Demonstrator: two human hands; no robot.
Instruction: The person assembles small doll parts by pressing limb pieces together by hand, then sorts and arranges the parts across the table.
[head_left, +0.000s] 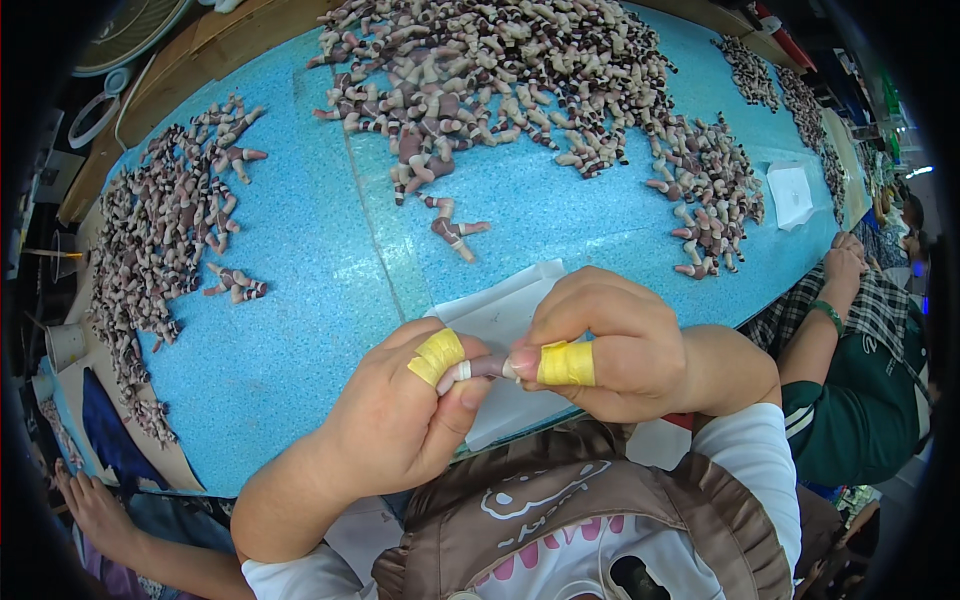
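Both hands pinch one small mauve-and-cream moulded piece [487, 367], which looks like a little doll part with white bands. My left hand [390, 405] grips its left end between thumb and forefinger. At the other end, the fingertips of my right hand [615, 345] press on its tip, partly hiding it. Each hand has yellow tape round a digit. Under the hands lies a white paper sheet [500, 310]. Just beyond the sheet, a similar jointed piece [455, 230] lies apart on the blue tabletop [300, 340].
A large heap of like pieces [500, 70] covers the far middle. Other piles lie at left [160, 240] and right [710, 190]. A white paper square [790, 195] sits at far right. A co-worker's arm [835, 290] rests at the right edge; another person's hand [95, 515] is lower left.
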